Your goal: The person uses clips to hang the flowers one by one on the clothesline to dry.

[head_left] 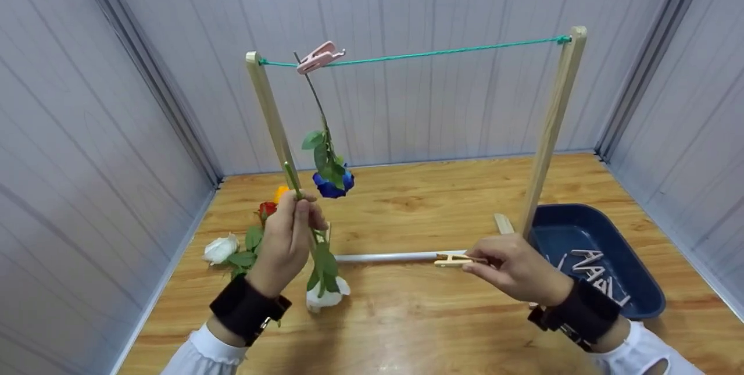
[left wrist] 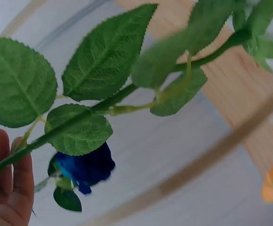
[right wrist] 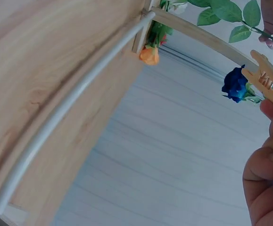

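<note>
My left hand (head_left: 288, 241) grips the green stem of a white rose (head_left: 325, 296), whose bloom hangs downward below the hand. The stem's cut end points up above the fingers, and its leaves (left wrist: 109, 49) fill the left wrist view. My right hand (head_left: 514, 267) pinches a light-coloured clothespin (head_left: 452, 259) that points left; its tips stand apart in the right wrist view. A blue rose (head_left: 333, 182) hangs upside down from the green string (head_left: 436, 53), its stem clamped by a pink clothespin (head_left: 317, 59) near the left post.
Two wooden posts (head_left: 549, 125) hold the string, joined low down by a white rod (head_left: 395, 257). On the left lie another white rose (head_left: 221, 249), a red rose (head_left: 267, 210) and an orange one (head_left: 281, 193). A dark blue tray (head_left: 630, 247) with several clothespins sits at right.
</note>
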Demonstrator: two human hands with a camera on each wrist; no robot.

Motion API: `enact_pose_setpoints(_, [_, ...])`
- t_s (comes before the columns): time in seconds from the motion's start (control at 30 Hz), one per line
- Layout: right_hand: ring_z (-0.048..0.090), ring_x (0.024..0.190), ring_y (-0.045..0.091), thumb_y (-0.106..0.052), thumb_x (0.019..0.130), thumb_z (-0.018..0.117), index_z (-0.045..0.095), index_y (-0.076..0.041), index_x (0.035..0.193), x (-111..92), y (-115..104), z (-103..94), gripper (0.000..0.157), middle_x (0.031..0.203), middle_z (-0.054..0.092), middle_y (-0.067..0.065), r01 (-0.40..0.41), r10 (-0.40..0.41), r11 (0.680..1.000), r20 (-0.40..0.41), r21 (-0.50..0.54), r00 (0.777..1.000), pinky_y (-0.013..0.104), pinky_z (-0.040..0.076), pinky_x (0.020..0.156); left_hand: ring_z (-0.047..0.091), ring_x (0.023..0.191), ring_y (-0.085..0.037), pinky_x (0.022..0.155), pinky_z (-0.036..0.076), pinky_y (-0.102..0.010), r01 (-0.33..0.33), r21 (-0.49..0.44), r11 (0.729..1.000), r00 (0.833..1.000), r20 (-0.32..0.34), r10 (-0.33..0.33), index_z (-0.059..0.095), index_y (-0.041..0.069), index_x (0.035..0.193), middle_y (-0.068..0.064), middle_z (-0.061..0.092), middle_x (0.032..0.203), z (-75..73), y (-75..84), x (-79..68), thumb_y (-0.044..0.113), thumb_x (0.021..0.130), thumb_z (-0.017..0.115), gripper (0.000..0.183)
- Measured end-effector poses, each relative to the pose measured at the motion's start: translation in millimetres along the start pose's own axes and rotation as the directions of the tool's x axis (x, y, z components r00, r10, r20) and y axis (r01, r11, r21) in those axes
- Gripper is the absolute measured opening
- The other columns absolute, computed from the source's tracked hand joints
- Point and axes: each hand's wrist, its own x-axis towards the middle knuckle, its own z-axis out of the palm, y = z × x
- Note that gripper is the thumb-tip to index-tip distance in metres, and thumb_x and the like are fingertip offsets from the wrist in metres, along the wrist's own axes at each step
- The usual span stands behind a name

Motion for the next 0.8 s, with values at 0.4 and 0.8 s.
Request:
enact_pose_setpoints(0.4, [0.043, 0.059, 0.002, -0.012, 0.101, 0.078, 0.069, -0.011, 0.089, 40, -8, -25.9, 0.015, 0.07, 0.054, -0.003, 0.135, -0.138, 0.987, -0.036, -0.089, 0.99, 0.012, 0.033, 0.053, 0.033, 0.06, -0.012, 0.058, 0.032, -0.023, 0.25, -0.32, 0.914, 0.968, 0.084, -0.236, 0.046, -0.013, 0.116, -0.005, 0.037, 0.078, 26.8, 14.2, 23.1, 0.009, 0.12, 0.025, 0.031])
enact_pose_setpoints(0.8, [0.048, 0.066, 0.01, -0.022, 0.111, 0.065, 0.074, -0.002, 0.104, 83, -28, -50.8, 0.023, 0.076, 0.057, 0.002, 0.182, -0.191, 0.974, -0.058, -0.135, 0.98, 0.023, 0.041, 0.061, 0.026, 0.063, -0.014, 0.065, 0.025, -0.026, 0.273, -0.342, 0.899, 0.962, 0.076, -0.263, 0.038, 0.001, 0.093, -0.001, 0.029, 0.075, 31.4, 20.4, 52.0, 0.013, 0.12, 0.023, 0.033])
